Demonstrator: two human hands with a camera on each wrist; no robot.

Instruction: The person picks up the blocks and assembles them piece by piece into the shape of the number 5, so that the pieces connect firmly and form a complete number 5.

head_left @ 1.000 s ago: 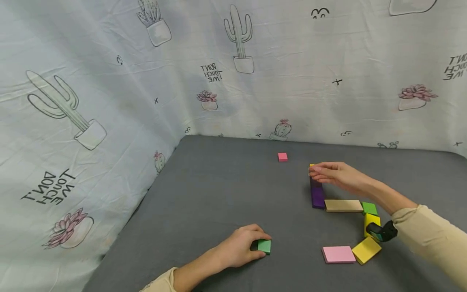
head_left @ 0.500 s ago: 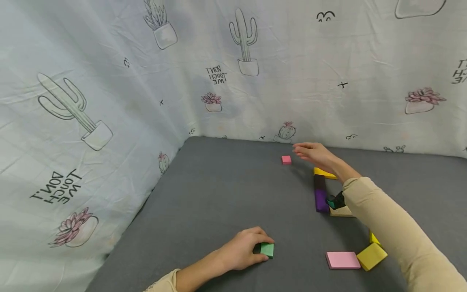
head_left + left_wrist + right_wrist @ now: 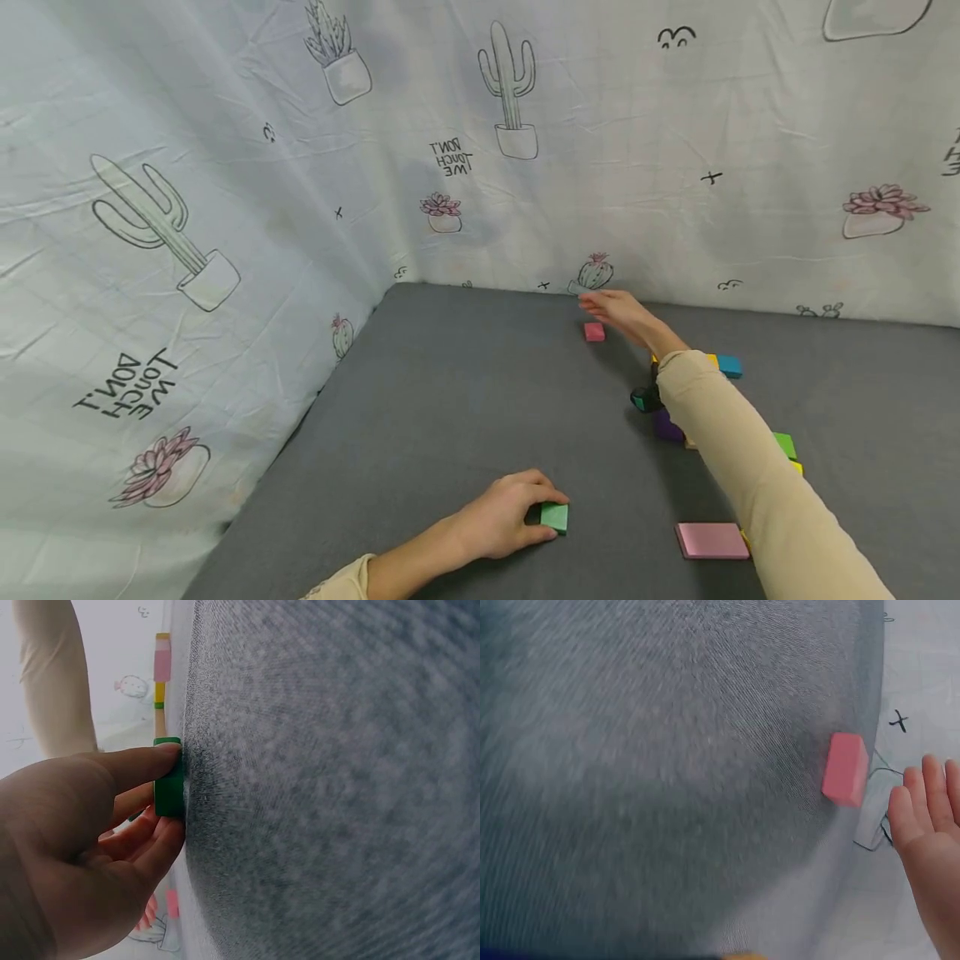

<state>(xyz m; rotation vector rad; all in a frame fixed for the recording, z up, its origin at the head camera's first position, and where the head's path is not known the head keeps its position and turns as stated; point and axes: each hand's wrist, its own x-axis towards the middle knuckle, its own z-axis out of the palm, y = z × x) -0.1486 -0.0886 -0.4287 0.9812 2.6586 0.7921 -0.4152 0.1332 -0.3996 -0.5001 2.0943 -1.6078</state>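
My left hand (image 3: 506,515) pinches a small green block (image 3: 554,518) between thumb and fingers at the front of the grey table. The left wrist view shows that block (image 3: 169,780) standing on the cloth under the fingertips. Farther back, my right hand (image 3: 624,317) is held over the table with straight, extended fingers, holding nothing. Just below it lies a small coral-pink block (image 3: 594,332). In the right wrist view the pink block (image 3: 844,771) sits to the left of the outstretched fingers (image 3: 934,799).
A line of blocks runs under my right forearm, partly hidden: a blue block (image 3: 729,367), a purple block (image 3: 667,427), a light green block (image 3: 786,445) and a flat pink block (image 3: 712,542). A white printed curtain (image 3: 630,133) stands behind the table.
My right hand has moved left and away from me, from over the dark and purple blocks to the coral-pink block. The left hand keeps its pinch on the green block.
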